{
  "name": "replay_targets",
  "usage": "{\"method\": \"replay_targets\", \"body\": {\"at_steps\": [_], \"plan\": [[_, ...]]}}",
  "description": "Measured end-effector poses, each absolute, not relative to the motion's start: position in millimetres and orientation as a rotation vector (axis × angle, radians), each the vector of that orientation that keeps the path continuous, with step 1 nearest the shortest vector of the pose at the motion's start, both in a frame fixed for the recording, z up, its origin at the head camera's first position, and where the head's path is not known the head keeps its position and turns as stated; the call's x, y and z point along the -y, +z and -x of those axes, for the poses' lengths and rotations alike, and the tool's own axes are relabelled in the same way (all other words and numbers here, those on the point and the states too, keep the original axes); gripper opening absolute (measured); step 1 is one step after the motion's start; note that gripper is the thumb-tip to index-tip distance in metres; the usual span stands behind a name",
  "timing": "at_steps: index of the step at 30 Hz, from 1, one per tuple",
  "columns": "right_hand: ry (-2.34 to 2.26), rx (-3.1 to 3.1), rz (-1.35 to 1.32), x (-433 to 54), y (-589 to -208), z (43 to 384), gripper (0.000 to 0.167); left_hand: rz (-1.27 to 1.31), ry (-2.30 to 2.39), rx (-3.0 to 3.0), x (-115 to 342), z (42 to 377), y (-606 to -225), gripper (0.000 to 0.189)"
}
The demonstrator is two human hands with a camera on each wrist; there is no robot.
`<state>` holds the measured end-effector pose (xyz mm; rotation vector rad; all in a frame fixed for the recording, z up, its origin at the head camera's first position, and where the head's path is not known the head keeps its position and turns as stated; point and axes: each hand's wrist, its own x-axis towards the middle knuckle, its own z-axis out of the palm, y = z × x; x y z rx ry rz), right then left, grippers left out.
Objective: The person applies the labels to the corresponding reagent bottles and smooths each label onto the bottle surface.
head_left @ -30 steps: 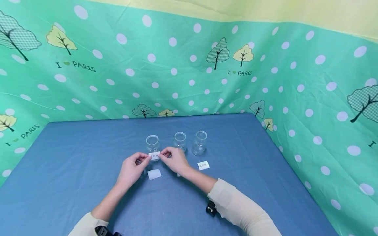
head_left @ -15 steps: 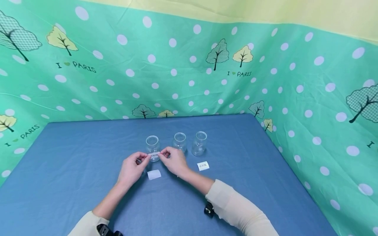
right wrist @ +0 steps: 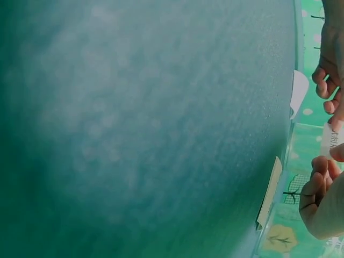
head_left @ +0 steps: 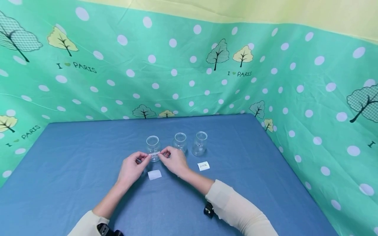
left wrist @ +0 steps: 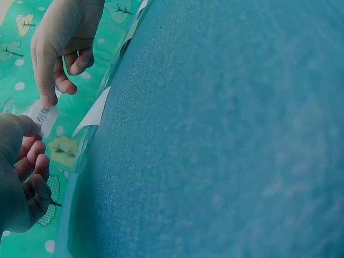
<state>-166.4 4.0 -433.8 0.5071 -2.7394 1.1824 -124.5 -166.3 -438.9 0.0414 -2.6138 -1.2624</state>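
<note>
A white label with dark writing [head_left: 154, 155] lies across the front of the leftmost clear glass jar [head_left: 152, 141]. My left hand [head_left: 132, 166] pinches the label's left end between thumb and fingers. At its right end, my right hand [head_left: 176, 162] pinches the label the same way. In the left wrist view, the label [left wrist: 44, 118] spans the gap between both hands. The right wrist view catches only part of the label [right wrist: 329, 141] at the frame's edge. Fingertips hide its ends, and whether it sticks to the glass I cannot tell.
Two more glass jars stand to the right: a middle jar [head_left: 179, 139], partly behind my right hand, and a taller jar [head_left: 199, 144]. A blank white paper piece [head_left: 154, 174] and a written label [head_left: 203, 166] lie on the blue cloth [head_left: 73, 157]. Patterned curtain [head_left: 177, 65] surrounds the table.
The label has tipped and now looks narrower from above, close to the jar's front. Both hands keep their grip and have barely moved.
</note>
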Motion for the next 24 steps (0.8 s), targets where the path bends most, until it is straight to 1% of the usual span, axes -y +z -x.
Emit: {"method": "replay_targets", "body": {"at_steps": [14,19,21,24], "plan": [[1.156,2.738,-0.482,-2.5,-433.3,167.1,0.029,-0.071,-1.299,2.654,170.3,129.5,-440.8,0.020],[1.167,2.761,-0.471,-3.1,-432.1,166.6,0.045,-0.076,-1.302,2.668,171.9,130.7,-441.5,0.020],[1.168,2.759,-0.485,-3.6,-431.9,166.5,0.049,-0.072,-1.303,2.669,172.4,130.6,-440.6,0.022],[1.177,2.761,-0.515,-4.2,-432.7,166.7,0.049,-0.084,-1.329,2.668,173.7,130.2,-438.8,0.024]]}}
